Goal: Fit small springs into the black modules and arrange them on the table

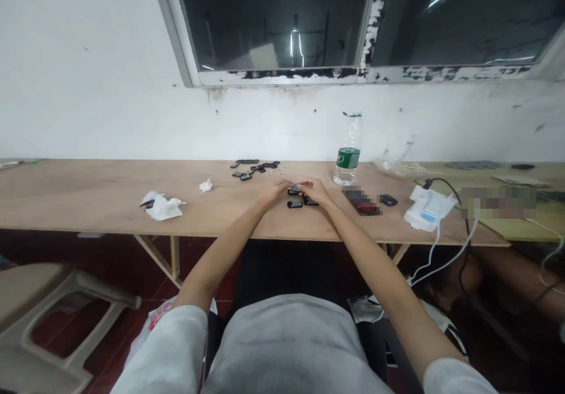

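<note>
In the middle of the table, my left hand (277, 190) and my right hand (314, 190) meet at a small dark rectangular piece (293, 189) with a grey-green face. My right fingers and thumb pinch its right side. The left fingertips close on its left edge. Just below it lies a similar black piece (295, 204). Another black piece (311, 201) sits under my right hand, partly covered. Farther back, several more such pieces (245, 176) are spread in a loose group, beside tiny pale bits (278, 170) too small to name.
A water bottle (346, 159) stands behind my right hand. To the right are a phone (359, 201), a small black object (388, 200) and a white power strip (429, 209) with cables. Crumpled tissues (163, 206) lie left. A person's limb (516, 276) shows at lower right.
</note>
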The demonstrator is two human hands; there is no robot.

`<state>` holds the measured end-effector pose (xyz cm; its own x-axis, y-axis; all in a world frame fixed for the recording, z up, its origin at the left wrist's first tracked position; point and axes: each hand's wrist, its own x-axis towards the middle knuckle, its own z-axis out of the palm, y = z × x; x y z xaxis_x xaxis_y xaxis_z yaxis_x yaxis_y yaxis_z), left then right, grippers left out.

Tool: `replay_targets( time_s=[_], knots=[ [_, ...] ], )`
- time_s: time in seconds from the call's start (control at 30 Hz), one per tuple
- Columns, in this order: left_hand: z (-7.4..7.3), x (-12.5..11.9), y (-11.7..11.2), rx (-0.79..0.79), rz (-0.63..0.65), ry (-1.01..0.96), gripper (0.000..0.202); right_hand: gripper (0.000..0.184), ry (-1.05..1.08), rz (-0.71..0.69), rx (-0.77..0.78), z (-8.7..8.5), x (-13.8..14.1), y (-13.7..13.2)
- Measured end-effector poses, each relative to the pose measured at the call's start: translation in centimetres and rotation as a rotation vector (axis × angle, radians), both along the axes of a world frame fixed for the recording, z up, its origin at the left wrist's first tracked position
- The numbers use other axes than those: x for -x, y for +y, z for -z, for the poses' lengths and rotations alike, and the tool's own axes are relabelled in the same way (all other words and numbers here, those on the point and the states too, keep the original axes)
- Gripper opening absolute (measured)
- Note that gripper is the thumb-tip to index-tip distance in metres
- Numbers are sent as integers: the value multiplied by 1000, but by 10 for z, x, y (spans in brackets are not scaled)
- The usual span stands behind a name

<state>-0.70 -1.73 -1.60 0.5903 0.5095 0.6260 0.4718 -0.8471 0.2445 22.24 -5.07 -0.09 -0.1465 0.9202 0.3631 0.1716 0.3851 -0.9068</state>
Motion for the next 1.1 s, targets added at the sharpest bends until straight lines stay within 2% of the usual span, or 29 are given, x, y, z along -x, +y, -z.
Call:
replay_targets(
  time_s=[0.2, 0.33, 0.5, 0.63, 0.8, 0.9, 1.1],
  knots=[
    [0, -2, 1, 8, 6, 16, 28, 27, 23, -24, -7, 1, -2, 0],
    [-1, -2, 0, 24, -17, -45, 25, 22, 45, -33, 15, 1, -2, 1],
    [-7, 5, 0, 135, -228, -304, 28, 16, -81, 12, -5, 5, 1, 4],
    [-11, 28, 5, 197, -374, -448, 27, 8, -235, 8, -115, 10, 2, 5],
    [-9, 56, 11, 281, -551, -322, 15, 8, -459, 64, -229, 13, -1, 6],
    [-9, 60, 14, 317, -560, -246, 11, 9, -521, 75, -272, 13, -2, 6],
    [-9, 59, 11, 467, -519, -155, 10, 10, -471, 122, -297, 11, -1, 9]
  ],
)
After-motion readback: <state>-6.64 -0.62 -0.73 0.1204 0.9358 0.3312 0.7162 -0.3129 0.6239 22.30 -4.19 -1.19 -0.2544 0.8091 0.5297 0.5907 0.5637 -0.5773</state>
